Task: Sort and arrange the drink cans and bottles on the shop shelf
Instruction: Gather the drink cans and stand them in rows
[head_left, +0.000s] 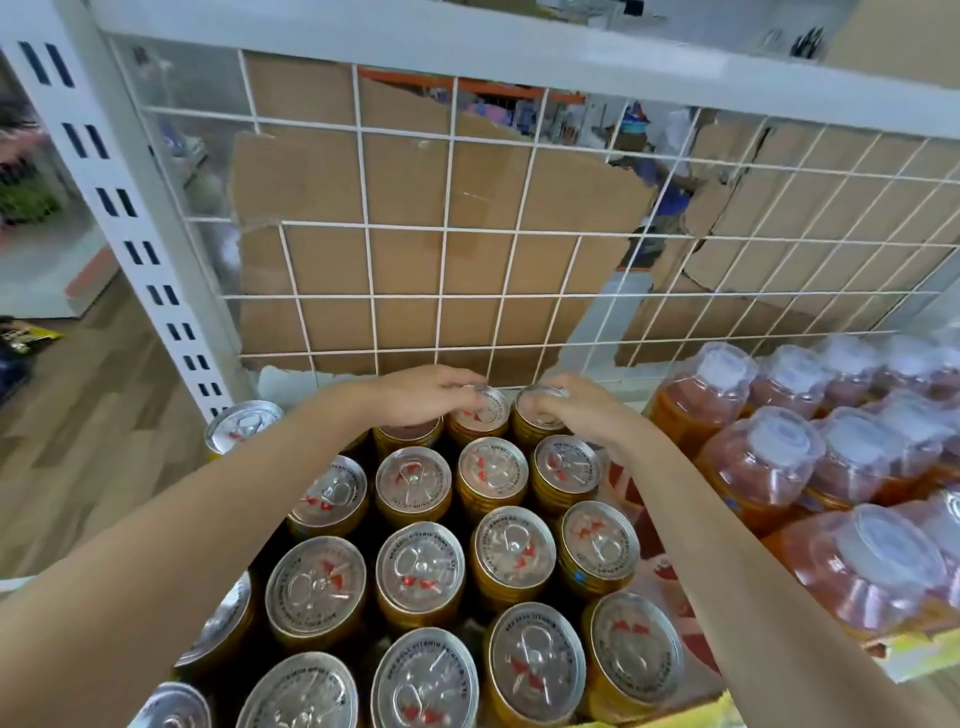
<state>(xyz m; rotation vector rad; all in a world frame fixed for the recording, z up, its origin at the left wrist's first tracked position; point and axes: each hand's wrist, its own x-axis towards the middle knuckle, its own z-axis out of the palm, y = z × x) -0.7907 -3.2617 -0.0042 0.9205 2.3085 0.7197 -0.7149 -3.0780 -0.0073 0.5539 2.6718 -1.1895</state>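
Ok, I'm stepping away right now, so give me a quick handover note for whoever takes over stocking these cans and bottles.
Left hand: fingers curled over the top of the left back can, against the wire grid.
Right hand: same grip on the right back can beside it.
Done: gold cans stand upright in rows, with wrapped orange bottles packed to their right.
Left: settle these two cans into the back row. The stray can at far left stands outside the block and probably needs lining up.
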